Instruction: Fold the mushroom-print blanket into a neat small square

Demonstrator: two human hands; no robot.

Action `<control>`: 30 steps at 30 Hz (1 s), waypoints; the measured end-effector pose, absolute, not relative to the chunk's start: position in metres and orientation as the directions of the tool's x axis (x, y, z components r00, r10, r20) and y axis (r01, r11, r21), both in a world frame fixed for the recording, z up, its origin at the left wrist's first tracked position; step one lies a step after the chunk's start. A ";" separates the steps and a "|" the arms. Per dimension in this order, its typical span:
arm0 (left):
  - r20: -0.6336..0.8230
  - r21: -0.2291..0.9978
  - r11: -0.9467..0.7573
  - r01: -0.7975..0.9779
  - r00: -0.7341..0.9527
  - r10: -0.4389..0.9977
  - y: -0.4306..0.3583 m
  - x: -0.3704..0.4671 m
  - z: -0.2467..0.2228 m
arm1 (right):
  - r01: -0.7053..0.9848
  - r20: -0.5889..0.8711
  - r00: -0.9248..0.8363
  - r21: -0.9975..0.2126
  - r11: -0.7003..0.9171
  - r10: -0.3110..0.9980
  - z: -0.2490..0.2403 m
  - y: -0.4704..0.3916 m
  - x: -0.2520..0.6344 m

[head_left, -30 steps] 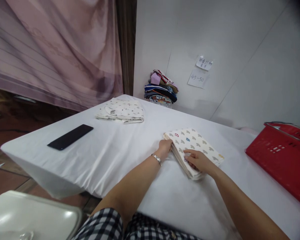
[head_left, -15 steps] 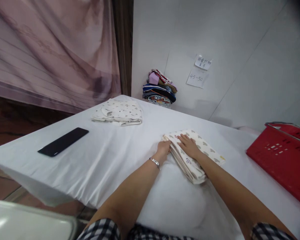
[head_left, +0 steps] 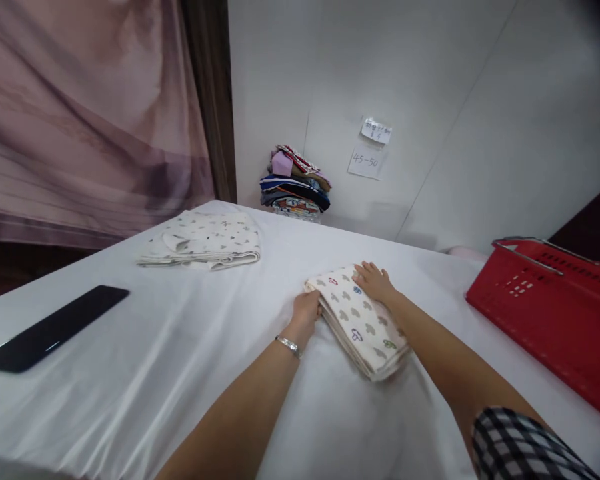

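A folded cream cloth (head_left: 353, 313) with grey, purple and green motifs lies on the white-covered table (head_left: 180, 373). My left hand (head_left: 307, 310), with a silver bracelet at the wrist, grips the cloth's near-left edge between closed fingers. On the cloth's far right side, my right hand (head_left: 375, 281) rests flat with its fingers stretched out. Another folded cloth (head_left: 210, 240), white with small dark prints, lies farther back on the left.
A long black flat object (head_left: 55, 330) lies at the table's left. At the right stands a red basket (head_left: 550, 313) with metal handles. Stacked fabrics (head_left: 297, 183) are by the wall behind the table, under a pink curtain's right (head_left: 90, 107).
The view has shifted right. My right hand has slid toward the cloth's far right edge, showing more of its top, and the cloth looks narrower. My left hand still grips its left edge.
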State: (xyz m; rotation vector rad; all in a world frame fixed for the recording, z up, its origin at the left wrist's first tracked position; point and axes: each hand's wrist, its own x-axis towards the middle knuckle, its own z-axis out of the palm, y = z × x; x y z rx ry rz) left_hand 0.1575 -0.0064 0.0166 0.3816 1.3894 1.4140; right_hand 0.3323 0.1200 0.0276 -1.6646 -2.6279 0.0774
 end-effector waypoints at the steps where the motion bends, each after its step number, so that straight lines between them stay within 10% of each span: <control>1: -0.430 0.860 0.243 -0.449 -0.379 0.820 -0.007 0.157 0.017 | 0.907 -0.007 -0.418 -0.067 0.416 0.909 0.023 0.125 0.337; 20: -0.431 0.812 0.212 -0.544 -0.313 0.846 -0.009 0.152 0.014 | 0.893 0.008 -0.421 -0.172 0.416 0.907 0.030 0.116 0.331; 30: -0.430 0.790 0.183 -0.585 -0.315 0.846 -0.006 0.151 0.010 | 0.663 -0.056 -0.733 -0.285 0.693 0.678 0.024 0.053 0.294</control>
